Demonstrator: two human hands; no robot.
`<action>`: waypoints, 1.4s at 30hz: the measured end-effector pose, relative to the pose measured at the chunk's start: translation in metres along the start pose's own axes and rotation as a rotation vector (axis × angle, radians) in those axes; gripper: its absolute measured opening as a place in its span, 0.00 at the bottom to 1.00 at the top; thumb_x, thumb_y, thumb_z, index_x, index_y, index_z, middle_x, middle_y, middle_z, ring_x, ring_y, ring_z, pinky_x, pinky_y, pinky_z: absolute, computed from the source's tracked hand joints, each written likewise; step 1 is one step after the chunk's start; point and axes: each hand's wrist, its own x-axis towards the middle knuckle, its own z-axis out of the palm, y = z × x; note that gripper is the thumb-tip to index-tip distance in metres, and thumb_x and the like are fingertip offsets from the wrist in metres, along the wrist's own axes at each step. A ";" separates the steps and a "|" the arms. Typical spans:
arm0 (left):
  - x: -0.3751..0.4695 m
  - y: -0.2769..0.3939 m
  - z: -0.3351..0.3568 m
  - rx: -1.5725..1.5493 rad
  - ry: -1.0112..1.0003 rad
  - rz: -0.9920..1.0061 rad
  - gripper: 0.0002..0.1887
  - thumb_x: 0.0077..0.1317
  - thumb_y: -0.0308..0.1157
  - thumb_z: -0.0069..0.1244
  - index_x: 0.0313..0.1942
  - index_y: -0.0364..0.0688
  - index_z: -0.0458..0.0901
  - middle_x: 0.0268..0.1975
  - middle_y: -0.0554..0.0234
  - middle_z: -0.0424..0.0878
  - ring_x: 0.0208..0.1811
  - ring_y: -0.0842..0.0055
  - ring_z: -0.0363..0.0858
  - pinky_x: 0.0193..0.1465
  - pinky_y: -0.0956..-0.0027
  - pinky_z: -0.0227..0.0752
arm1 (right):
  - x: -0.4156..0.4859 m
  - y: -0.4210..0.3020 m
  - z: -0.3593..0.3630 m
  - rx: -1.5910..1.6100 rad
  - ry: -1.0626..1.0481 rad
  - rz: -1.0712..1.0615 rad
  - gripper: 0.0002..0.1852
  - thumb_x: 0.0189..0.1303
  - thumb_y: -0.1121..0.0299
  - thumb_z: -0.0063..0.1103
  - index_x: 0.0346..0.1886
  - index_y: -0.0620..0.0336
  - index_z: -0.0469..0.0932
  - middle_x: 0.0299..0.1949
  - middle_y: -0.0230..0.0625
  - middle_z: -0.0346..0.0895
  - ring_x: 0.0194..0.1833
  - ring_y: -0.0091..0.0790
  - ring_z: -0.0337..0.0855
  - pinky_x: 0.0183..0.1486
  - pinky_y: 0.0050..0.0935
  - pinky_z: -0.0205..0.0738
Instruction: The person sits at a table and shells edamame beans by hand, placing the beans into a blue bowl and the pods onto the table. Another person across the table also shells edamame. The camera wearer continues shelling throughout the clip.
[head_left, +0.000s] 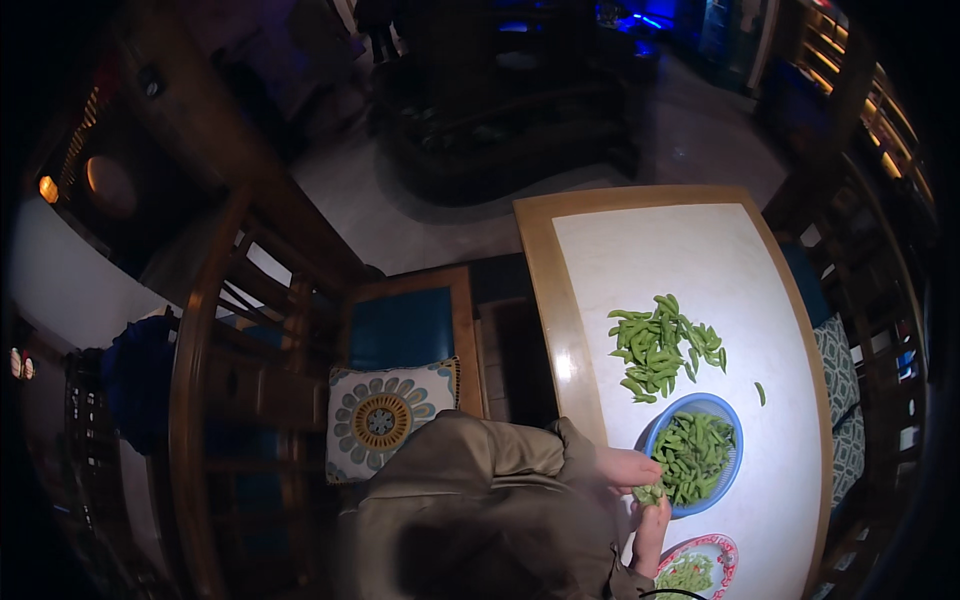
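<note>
My left hand (628, 468) comes in from the left, over the near rim of a blue plastic colander (739, 439). My right hand (651, 529) is just below it in the picture, fingers bent toward the left. Both hands pinch a pale green piece, apparently an edamame pod (648, 493), between the fingertips. Green pods (694, 454) fill much of the colander. A white plate with a red patterned rim (729, 555) holds shelled, pale green beans (686, 574) beside my right hand.
A loose pile of pods (656, 345) lies on the white-topped wooden table (645, 247), with one stray pod (760, 394) to its right. A patterned cushion (381, 421) rests on the blue-seated bench (401, 326). Another cushioned bench (840, 382) lines the table's far side.
</note>
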 end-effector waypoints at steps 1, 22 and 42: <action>-0.003 0.001 -0.001 0.181 0.042 0.118 0.16 0.72 0.44 0.40 0.35 0.39 0.68 0.24 0.54 0.72 0.25 0.62 0.68 0.31 0.59 0.64 | -0.002 -0.003 0.000 0.069 -0.021 0.081 0.10 0.61 0.68 0.41 0.38 0.62 0.70 0.26 0.31 0.71 0.23 0.19 0.67 0.24 0.18 0.60; -0.034 0.020 0.018 0.868 0.056 0.280 0.13 0.70 0.33 0.38 0.52 0.38 0.66 0.39 0.40 0.79 0.41 0.48 0.79 0.42 0.53 0.72 | -0.013 0.007 -0.001 0.112 -0.091 0.139 0.14 0.70 0.68 0.51 0.52 0.68 0.74 0.43 0.31 0.79 0.42 0.18 0.75 0.45 0.19 0.69; -0.036 0.053 -0.023 0.939 0.273 0.191 0.06 0.70 0.26 0.37 0.46 0.38 0.66 0.32 0.43 0.79 0.35 0.54 0.79 0.38 0.56 0.71 | -0.020 0.036 0.005 0.292 0.067 0.303 0.09 0.60 0.78 0.40 0.35 0.60 0.73 0.23 0.27 0.68 0.21 0.18 0.65 0.22 0.18 0.58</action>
